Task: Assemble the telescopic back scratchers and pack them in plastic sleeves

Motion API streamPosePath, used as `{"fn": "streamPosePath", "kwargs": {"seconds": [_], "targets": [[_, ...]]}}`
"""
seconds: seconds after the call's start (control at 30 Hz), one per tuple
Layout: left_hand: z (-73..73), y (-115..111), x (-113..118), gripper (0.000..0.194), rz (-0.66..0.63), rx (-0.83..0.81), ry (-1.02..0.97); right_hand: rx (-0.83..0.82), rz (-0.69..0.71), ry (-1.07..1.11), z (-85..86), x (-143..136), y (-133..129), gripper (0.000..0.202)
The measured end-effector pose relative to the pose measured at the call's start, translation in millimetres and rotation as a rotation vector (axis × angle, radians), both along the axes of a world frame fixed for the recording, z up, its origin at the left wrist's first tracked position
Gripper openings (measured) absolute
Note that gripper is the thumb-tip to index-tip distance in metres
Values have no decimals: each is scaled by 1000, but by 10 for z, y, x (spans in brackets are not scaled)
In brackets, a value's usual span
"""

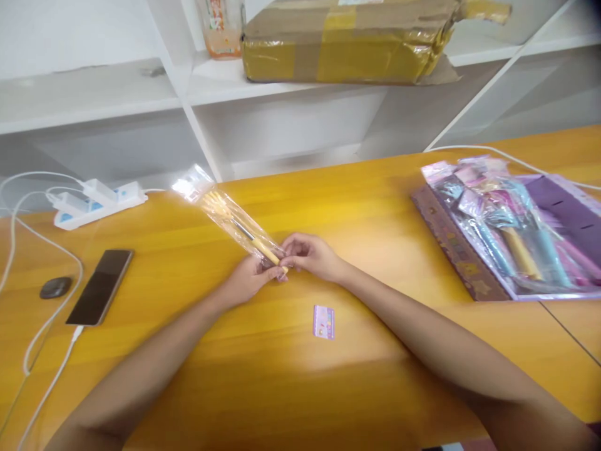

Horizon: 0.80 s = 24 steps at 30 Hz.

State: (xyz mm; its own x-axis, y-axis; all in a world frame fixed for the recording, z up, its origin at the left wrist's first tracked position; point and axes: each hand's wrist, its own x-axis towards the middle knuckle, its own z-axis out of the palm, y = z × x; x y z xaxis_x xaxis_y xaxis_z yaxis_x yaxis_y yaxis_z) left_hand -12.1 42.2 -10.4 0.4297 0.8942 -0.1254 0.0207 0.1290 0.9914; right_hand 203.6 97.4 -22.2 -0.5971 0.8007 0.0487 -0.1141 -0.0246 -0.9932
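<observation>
A yellow back scratcher (265, 248) with a metal shaft and a hand-like head lies inside a clear plastic bag (192, 183). The bag slants up and left over the table, its far end close to the back edge. My left hand (248, 280) is closed on the lower end of the bag, thumb against the handle. From the other side, my right hand (312, 257) pinches the same end, fingers curled. A small purple printed card (323, 322) lies flat on the table, just below my right hand.
On the right, an open purple box (488, 288) holds several bagged pieces. To the left are a phone (101, 288) on a cable, a small black object (55, 287) and a white power strip (101, 205). A taped carton (347, 47) sits on the shelf behind.
</observation>
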Motion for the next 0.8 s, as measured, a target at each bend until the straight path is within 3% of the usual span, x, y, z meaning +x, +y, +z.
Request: {"fn": "streamPosePath", "kwargs": {"seconds": [0.1, 0.17, 0.27, 0.33, 0.43, 0.53, 0.67, 0.73, 0.8], "targets": [[10, 3, -36, 44, 34, 1, -4, -55, 17, -38, 29, 18, 4, 53], [9, 36, -78, 46, 177, 54, -43, -121, 87, -58, 115, 42, -16, 57], [15, 137, -131, 42, 429, 84, -214, -204, 523, -214, 348, 112, -56, 54], [33, 201, -143, 39, 518, 44, -334, -103, 731, -420, 525, 175, -81, 48], [51, 237, -139, 36, 519, -10, -364, 233, 644, -785, 722, 265, -169, 43], [14, 206, -137, 35, 465, -2, -250, 469, 589, -1021, 803, 312, -383, 34], [-35, 148, -140, 31, 510, 275, 144, 849, 432, -1167, 790, 286, -676, 35], [-9, 127, -139, 41, 439, 436, 413, 900, 407, -1190, 767, 252, -715, 29], [36, 109, -134, 59, 295, 526, 598, 836, 399, -1224, 755, 218, -678, 19]]}}
